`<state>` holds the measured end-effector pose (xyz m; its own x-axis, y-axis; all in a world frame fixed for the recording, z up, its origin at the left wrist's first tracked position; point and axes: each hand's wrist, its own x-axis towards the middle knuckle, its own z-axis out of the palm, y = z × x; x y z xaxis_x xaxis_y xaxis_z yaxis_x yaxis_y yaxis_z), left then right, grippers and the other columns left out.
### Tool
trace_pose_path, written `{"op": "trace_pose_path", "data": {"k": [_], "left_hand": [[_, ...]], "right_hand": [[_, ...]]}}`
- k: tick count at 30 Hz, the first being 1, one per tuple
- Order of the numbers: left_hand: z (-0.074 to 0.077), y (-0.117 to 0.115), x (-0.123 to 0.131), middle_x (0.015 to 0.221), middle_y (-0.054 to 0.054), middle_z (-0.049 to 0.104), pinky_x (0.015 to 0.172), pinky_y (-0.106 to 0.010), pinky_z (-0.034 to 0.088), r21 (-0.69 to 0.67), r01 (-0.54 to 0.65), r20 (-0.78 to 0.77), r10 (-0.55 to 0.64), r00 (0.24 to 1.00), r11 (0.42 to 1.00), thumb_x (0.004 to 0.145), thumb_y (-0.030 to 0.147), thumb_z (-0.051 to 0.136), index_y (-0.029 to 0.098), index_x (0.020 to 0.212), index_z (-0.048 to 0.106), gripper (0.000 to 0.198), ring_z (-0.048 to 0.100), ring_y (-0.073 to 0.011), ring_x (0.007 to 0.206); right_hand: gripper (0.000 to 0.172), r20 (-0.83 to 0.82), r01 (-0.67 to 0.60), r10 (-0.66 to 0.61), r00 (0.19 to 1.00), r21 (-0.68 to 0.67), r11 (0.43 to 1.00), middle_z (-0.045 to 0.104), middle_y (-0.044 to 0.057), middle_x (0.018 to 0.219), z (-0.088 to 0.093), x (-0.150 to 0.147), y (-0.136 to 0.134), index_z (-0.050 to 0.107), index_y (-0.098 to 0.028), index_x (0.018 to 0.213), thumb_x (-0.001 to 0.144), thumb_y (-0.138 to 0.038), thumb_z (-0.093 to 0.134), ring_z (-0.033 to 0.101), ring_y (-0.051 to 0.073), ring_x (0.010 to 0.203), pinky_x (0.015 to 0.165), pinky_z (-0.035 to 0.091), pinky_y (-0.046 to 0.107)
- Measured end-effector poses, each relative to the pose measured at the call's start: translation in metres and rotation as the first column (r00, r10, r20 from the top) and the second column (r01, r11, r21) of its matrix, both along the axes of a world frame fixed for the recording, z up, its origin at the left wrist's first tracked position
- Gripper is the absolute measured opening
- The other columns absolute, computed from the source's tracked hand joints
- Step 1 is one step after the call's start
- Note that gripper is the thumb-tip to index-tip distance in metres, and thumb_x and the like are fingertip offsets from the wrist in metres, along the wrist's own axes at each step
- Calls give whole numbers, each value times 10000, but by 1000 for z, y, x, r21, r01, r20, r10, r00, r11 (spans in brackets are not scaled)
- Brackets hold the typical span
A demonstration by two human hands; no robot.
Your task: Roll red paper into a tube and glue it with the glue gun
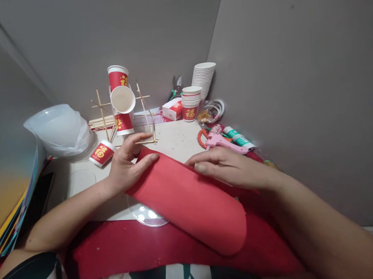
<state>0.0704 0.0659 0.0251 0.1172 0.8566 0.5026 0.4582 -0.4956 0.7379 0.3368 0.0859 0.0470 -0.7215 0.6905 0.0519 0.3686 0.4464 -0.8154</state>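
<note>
A sheet of red paper (186,198), bent over in a loose curve, slants across the middle in front of me. My left hand (129,163) grips its upper left end, thumb on the near face and the other fingers behind. At the paper's upper edge is my right hand (225,166), fingers and thumb close together along that edge; part of the sheet shows beneath the palm. Under the paper, a clear round disc (148,214) is partly hidden. Just beyond my left hand stands a frame of thin wooden sticks (147,112) with red and white paper cups (121,121).
Stacked paper cups (190,108) stand at the back right, near a pink glue gun (224,141), a green and white roll (238,137) and pliers (177,85). A single cup (102,153) lies left, beside a white plastic bag (62,131). Coloured sheets (9,226) stand far left.
</note>
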Motion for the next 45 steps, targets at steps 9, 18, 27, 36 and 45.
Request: {"op": "trace_pose_path", "data": {"k": [9, 18, 27, 36, 45], "left_hand": [[-1, -3, 2, 792, 25, 608, 547, -252, 421, 82, -38, -42, 42, 998, 996, 855, 330, 740, 278, 1258, 594, 431, 493, -100, 557], [5, -4, 5, 880, -7, 668, 565, -251, 463, 154, -80, 28, 76, 997, 985, 833, 313, 766, 275, 1249, 601, 449, 589, -119, 632], [14, 6, 5, 611, 68, 543, 517, -230, 399, -66, -10, 141, 19, 990, 998, 843, 357, 763, 274, 1253, 596, 451, 472, -106, 522], [7, 21, -4, 667, 39, 579, 558, -228, 416, -128, -44, 95, 57, 994, 991, 850, 410, 733, 239, 1128, 680, 331, 506, -110, 582], [28, 5, 1, 1351, -157, 632, 1060, -495, 444, 295, 113, -571, 80, 817, 949, 942, 442, 582, 178, 1381, 538, 514, 586, -310, 1241]], "right_hand": [[376, 100, -53, 64, 993, -108, 993, 670, 9, 745, 6, 0, -7, 685, -169, 814, 822, -545, 688, 574, 136, 647, 536, 399, 230], [259, 53, -64, 67, 996, -61, 996, 631, 4, 698, 4, 5, -4, 635, -149, 731, 892, -340, 567, 543, 116, 621, 532, 372, 223], [281, 48, -51, 50, 998, 11, 999, 472, -36, 622, 3, 7, 4, 531, -171, 663, 898, -326, 529, 427, 86, 573, 526, 324, 222], [311, 29, -29, 28, 999, 28, 999, 489, -30, 622, 4, 6, 4, 560, -167, 675, 904, -377, 546, 434, 84, 572, 516, 320, 212], [331, 58, -123, 120, 991, 50, 991, 447, -44, 579, -2, 5, 5, 518, -164, 647, 929, -338, 517, 388, 71, 532, 503, 285, 219]]}}
